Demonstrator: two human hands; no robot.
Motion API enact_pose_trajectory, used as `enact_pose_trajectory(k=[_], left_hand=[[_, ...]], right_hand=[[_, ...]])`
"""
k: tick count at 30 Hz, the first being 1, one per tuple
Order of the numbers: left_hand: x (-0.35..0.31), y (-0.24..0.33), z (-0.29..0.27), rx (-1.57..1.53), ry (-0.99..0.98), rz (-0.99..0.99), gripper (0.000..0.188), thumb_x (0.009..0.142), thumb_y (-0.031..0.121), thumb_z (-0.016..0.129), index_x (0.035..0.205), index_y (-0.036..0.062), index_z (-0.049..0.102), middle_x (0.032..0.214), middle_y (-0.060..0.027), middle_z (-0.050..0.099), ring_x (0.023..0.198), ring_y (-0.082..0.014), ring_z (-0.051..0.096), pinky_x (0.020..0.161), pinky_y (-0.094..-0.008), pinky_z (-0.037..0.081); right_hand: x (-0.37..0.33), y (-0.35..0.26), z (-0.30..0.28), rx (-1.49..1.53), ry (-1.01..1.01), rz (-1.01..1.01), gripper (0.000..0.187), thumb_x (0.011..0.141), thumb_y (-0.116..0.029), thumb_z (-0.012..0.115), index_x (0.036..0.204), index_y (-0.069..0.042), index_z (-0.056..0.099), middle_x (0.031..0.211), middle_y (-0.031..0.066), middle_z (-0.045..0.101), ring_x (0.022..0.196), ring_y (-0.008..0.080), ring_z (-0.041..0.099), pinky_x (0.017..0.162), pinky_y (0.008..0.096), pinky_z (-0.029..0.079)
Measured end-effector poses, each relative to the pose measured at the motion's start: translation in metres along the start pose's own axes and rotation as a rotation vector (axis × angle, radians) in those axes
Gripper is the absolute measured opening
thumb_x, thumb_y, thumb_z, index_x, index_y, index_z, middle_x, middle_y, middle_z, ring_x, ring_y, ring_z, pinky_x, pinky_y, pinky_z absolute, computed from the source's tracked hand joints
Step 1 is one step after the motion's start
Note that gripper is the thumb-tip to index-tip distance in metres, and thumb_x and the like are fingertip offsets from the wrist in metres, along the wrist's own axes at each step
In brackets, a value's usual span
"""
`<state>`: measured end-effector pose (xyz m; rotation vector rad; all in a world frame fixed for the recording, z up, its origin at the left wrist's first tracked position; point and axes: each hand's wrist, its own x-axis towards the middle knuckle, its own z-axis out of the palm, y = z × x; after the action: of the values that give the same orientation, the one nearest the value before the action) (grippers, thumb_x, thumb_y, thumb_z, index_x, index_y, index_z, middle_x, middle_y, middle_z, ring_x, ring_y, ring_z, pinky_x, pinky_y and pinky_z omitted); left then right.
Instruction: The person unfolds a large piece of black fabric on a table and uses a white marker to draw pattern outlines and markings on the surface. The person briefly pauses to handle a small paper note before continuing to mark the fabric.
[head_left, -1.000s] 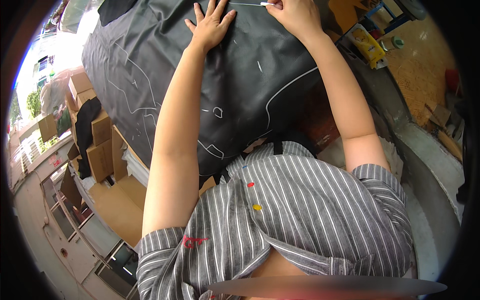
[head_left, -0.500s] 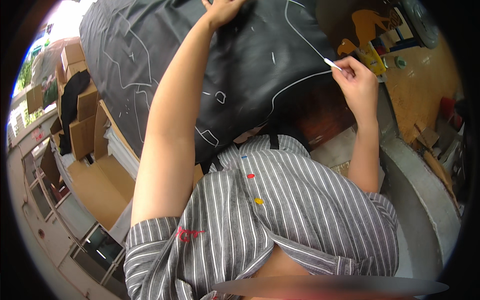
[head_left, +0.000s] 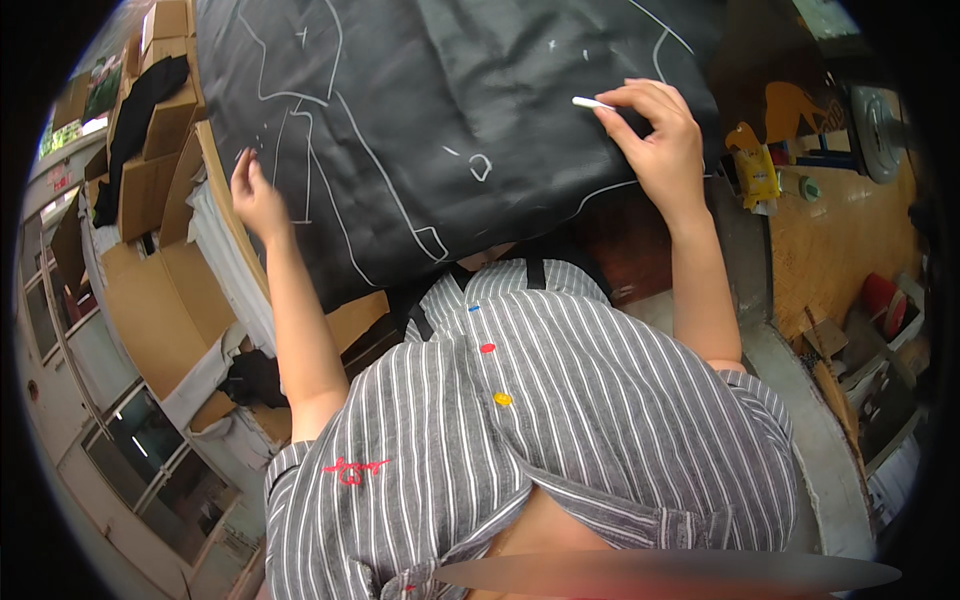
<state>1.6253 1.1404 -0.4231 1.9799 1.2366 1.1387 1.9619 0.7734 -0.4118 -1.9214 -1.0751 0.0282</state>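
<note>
A black leather-like sheet (head_left: 400, 90) spreads in front of me, carrying white outlines of pattern pieces and small marks. My right hand (head_left: 665, 150) pinches a slim white marking pen (head_left: 590, 102) between thumb and fingers. It is over the sheet's right part, the pen pointing left; whether its tip touches the sheet I cannot tell. Near the sheet's left edge, beside a narrow outlined piece, is my left hand (head_left: 260, 205), slightly blurred. Its fingers point away from me, a little apart, and nothing shows in them.
Cardboard boxes (head_left: 160, 200) are stacked at the left, with a black cloth (head_left: 140, 130) draped over them. On the right, a yellow packet (head_left: 757, 180) and a green roll (head_left: 808, 187) lie by a wooden surface (head_left: 850, 235). A grey ledge (head_left: 810, 400) runs beside my right side.
My left hand has left the sheet's far middle and come back to its left edge. My right hand has lifted from the line at the right edge and moved left with the pen.
</note>
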Motion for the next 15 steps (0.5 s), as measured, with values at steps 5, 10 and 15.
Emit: enact_pose_trajectory(k=[5,10,15], left_hand=[[-0.053,-0.063,-0.122,0.261,0.214,-0.228,0.030,0.099,0.014,0.056,0.121,-0.0051,0.064,0.118,-0.0141,0.068,0.109,-0.0203,0.064,0.097,-0.0305,0.047],[-0.111,-0.103,-0.193,0.352,0.322,-0.462,0.037,0.098,0.023,0.059,0.121,-0.0058,0.063,0.118,-0.0155,0.067,0.109,-0.0223,0.063,0.097,-0.0318,0.047],[-0.118,-0.135,-0.204,0.272,0.180,-0.771,0.072,0.097,0.057,0.054,0.123,-0.0102,0.061,0.123,-0.0189,0.065,0.112,-0.0271,0.062,0.098,-0.0361,0.046]], right_hand=[[0.013,-0.008,0.022,-0.078,-0.085,0.019,0.011,0.080,-0.019,0.075,0.087,-0.009,0.075,0.080,0.0010,0.070,0.099,0.0225,0.061,0.082,0.0359,0.049],[-0.003,-0.006,-0.014,-0.102,-0.156,0.126,0.010,0.078,-0.014,0.075,0.085,-0.006,0.075,0.075,0.0033,0.066,0.092,0.0215,0.058,0.081,0.0351,0.045],[-0.013,0.042,-0.055,0.210,-0.044,0.400,0.017,0.090,-0.018,0.072,0.099,-0.003,0.074,0.097,0.0040,0.068,0.096,0.0133,0.060,0.085,0.0270,0.047]])
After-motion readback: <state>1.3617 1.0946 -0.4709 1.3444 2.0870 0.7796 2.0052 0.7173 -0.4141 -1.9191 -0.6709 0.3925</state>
